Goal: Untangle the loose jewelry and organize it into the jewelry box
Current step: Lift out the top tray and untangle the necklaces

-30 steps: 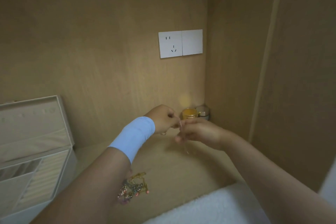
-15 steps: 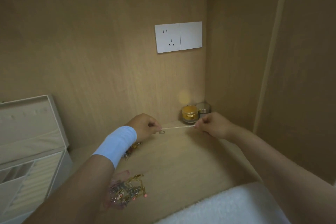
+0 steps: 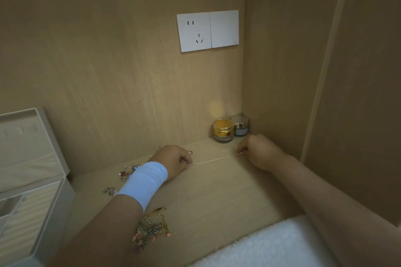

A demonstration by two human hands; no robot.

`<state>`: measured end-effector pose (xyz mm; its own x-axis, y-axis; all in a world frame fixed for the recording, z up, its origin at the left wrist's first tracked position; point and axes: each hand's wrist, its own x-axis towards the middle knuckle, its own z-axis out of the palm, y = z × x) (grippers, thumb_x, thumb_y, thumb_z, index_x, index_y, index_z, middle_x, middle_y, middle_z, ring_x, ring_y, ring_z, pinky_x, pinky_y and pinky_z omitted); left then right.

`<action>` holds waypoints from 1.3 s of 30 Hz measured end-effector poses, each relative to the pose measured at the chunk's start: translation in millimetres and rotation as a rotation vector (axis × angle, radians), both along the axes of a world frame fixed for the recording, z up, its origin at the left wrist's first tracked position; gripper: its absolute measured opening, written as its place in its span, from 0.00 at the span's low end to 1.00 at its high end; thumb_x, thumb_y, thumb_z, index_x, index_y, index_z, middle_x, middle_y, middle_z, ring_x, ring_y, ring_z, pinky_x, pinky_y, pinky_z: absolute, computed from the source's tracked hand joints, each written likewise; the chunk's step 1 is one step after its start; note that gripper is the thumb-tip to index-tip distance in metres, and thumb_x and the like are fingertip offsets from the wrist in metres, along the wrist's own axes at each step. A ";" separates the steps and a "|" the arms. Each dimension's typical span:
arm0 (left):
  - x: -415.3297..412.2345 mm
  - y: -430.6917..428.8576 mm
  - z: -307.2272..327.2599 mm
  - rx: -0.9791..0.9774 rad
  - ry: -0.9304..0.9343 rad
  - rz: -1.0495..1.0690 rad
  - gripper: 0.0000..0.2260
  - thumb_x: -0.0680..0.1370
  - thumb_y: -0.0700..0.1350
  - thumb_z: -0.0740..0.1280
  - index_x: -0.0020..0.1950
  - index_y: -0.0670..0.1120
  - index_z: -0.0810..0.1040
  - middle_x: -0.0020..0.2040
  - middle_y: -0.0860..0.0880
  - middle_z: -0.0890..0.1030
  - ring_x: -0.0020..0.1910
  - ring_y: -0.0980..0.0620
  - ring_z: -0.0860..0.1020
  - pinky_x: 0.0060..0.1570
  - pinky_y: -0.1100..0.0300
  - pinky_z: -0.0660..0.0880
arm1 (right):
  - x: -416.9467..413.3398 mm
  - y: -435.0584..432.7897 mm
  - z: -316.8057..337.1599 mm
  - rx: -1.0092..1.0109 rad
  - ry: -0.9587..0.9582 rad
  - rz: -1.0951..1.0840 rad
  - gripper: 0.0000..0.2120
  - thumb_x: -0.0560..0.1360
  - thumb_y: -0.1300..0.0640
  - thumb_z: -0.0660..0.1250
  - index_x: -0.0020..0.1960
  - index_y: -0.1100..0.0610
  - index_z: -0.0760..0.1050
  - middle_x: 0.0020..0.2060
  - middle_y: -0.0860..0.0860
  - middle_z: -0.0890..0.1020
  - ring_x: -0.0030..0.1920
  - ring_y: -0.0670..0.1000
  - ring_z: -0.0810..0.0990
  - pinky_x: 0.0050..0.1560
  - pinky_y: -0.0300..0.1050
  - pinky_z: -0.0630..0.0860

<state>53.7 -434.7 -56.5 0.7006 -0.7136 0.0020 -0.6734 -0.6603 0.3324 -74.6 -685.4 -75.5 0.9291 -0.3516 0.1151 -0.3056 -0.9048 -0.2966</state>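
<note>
A thin pale chain (image 3: 217, 159) lies stretched straight on the wooden shelf (image 3: 217, 193). My left hand (image 3: 175, 161), with a light blue wristband, pinches its left end; my right hand (image 3: 259, 151) pinches its right end. A small ring (image 3: 190, 152) sits just beyond my left fingers. A tangled heap of gold and pink jewelry (image 3: 150, 228) lies near my left forearm. Small loose pieces (image 3: 127, 172) and a silver piece (image 3: 109, 191) lie left of my wrist. The open beige jewelry box (image 3: 54, 199) stands at the left edge, lid upright.
A gold-lidded jar (image 3: 223, 131) and a silver-lidded jar (image 3: 240, 125) stand in the back right corner. A white wall socket (image 3: 207, 31) is on the back panel. A white fluffy cloth (image 3: 271, 247) lies along the front edge. A wooden side wall closes the right.
My hands have moved apart and down, drawing the chain out straight and lowering it onto the shelf. The view has tilted down, showing more loose pieces.
</note>
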 end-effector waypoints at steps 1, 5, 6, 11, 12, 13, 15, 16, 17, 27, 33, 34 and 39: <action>0.1 0.5 -0.1 0.008 -0.004 -0.007 0.08 0.76 0.44 0.70 0.54 0.51 0.84 0.49 0.54 0.80 0.51 0.55 0.78 0.62 0.60 0.71 | -0.6 0.0 0.9 -0.012 0.011 0.017 0.19 0.78 0.66 0.60 0.61 0.51 0.81 0.60 0.52 0.81 0.61 0.53 0.79 0.64 0.47 0.74; -4.7 -1.3 -2.0 0.030 -0.080 -0.057 0.11 0.76 0.43 0.69 0.58 0.51 0.82 0.53 0.53 0.79 0.53 0.53 0.77 0.62 0.58 0.72 | -0.9 0.7 3.0 -0.047 0.006 0.054 0.17 0.79 0.65 0.61 0.61 0.50 0.81 0.60 0.52 0.80 0.61 0.54 0.78 0.63 0.47 0.74; -6.7 -1.8 -3.5 0.026 -0.099 -0.081 0.11 0.77 0.42 0.68 0.58 0.50 0.82 0.54 0.52 0.78 0.54 0.52 0.77 0.61 0.59 0.71 | -2.1 1.2 3.5 -0.051 0.013 0.058 0.17 0.78 0.66 0.61 0.60 0.51 0.82 0.60 0.52 0.80 0.61 0.54 0.78 0.63 0.47 0.74; -8.9 1.8 -7.6 0.008 -0.135 -0.096 0.10 0.78 0.43 0.67 0.57 0.50 0.83 0.55 0.51 0.79 0.56 0.52 0.77 0.58 0.66 0.68 | -8.1 2.7 5.4 -0.065 0.047 0.044 0.21 0.77 0.69 0.60 0.64 0.51 0.80 0.62 0.52 0.79 0.63 0.54 0.77 0.66 0.47 0.73; -8.6 2.9 -6.9 0.002 -0.125 -0.089 0.10 0.78 0.43 0.68 0.57 0.50 0.83 0.55 0.51 0.78 0.56 0.53 0.77 0.57 0.67 0.68 | -7.5 4.6 6.1 -0.071 0.043 0.041 0.21 0.77 0.68 0.60 0.64 0.51 0.79 0.63 0.52 0.79 0.63 0.54 0.77 0.65 0.47 0.73; -7.6 5.0 -4.3 -0.013 -0.109 -0.078 0.10 0.77 0.42 0.68 0.57 0.50 0.83 0.54 0.52 0.78 0.55 0.53 0.77 0.57 0.67 0.68 | -5.5 8.0 8.0 -0.075 0.033 0.041 0.22 0.77 0.67 0.61 0.66 0.50 0.79 0.63 0.53 0.79 0.63 0.54 0.77 0.65 0.48 0.73; -3.7 10.3 3.9 -0.063 -0.096 -0.041 0.11 0.77 0.43 0.68 0.58 0.51 0.82 0.53 0.53 0.78 0.52 0.55 0.76 0.55 0.67 0.68 | 1.6 19.3 14.4 -0.071 -0.006 0.069 0.21 0.77 0.66 0.61 0.66 0.50 0.78 0.63 0.53 0.80 0.62 0.55 0.78 0.62 0.45 0.74; -1.2 15.2 9.9 -0.083 -0.108 -0.015 0.11 0.78 0.43 0.67 0.59 0.51 0.81 0.53 0.54 0.77 0.51 0.56 0.75 0.54 0.66 0.67 | 7.1 28.4 19.4 -0.064 -0.017 0.097 0.21 0.78 0.65 0.62 0.66 0.51 0.78 0.62 0.53 0.80 0.61 0.55 0.79 0.59 0.42 0.74; 2.1 21.2 15.2 -0.089 -0.125 0.008 0.11 0.78 0.44 0.66 0.59 0.52 0.81 0.53 0.54 0.77 0.51 0.56 0.75 0.54 0.66 0.67 | 14.1 38.8 24.3 -0.049 -0.017 0.128 0.19 0.78 0.65 0.63 0.67 0.51 0.78 0.62 0.53 0.80 0.60 0.54 0.79 0.56 0.39 0.72; 9.5 88.4 5.5 0.290 -0.142 -0.001 0.31 0.74 0.64 0.65 0.76 0.63 0.60 0.79 0.51 0.55 0.77 0.47 0.52 0.75 0.51 0.56 | 93.2 129.1 21.0 -0.049 0.146 0.179 0.22 0.76 0.59 0.70 0.69 0.59 0.73 0.65 0.59 0.72 0.65 0.60 0.75 0.67 0.48 0.72; 30.1 108.5 -2.5 0.318 -0.117 0.052 0.26 0.78 0.62 0.62 0.75 0.61 0.63 0.77 0.50 0.59 0.76 0.46 0.56 0.73 0.53 0.58 | 115.6 160.6 14.6 0.003 0.096 0.268 0.12 0.76 0.64 0.65 0.56 0.61 0.83 0.54 0.58 0.84 0.58 0.58 0.80 0.60 0.44 0.74; 34.2 110.9 -2.2 0.327 -0.118 0.068 0.25 0.78 0.62 0.62 0.74 0.61 0.64 0.77 0.50 0.60 0.75 0.46 0.57 0.73 0.53 0.59 | 119.2 166.9 14.9 0.021 0.083 0.289 0.11 0.76 0.62 0.66 0.55 0.60 0.84 0.53 0.58 0.85 0.57 0.58 0.81 0.59 0.45 0.75; 43.1 119.0 -3.5 0.294 -0.105 0.101 0.25 0.78 0.61 0.61 0.75 0.59 0.64 0.74 0.52 0.65 0.73 0.47 0.60 0.72 0.52 0.61 | 128.9 187.8 18.6 0.122 0.077 0.332 0.13 0.78 0.57 0.67 0.61 0.58 0.81 0.57 0.55 0.83 0.59 0.55 0.80 0.59 0.42 0.74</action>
<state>96.8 -315.8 -60.0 0.7745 -0.6215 -0.1179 -0.6205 -0.7826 0.0499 54.3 -497.6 -56.9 0.9992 -0.0356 0.0167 -0.0261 -0.9179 -0.3960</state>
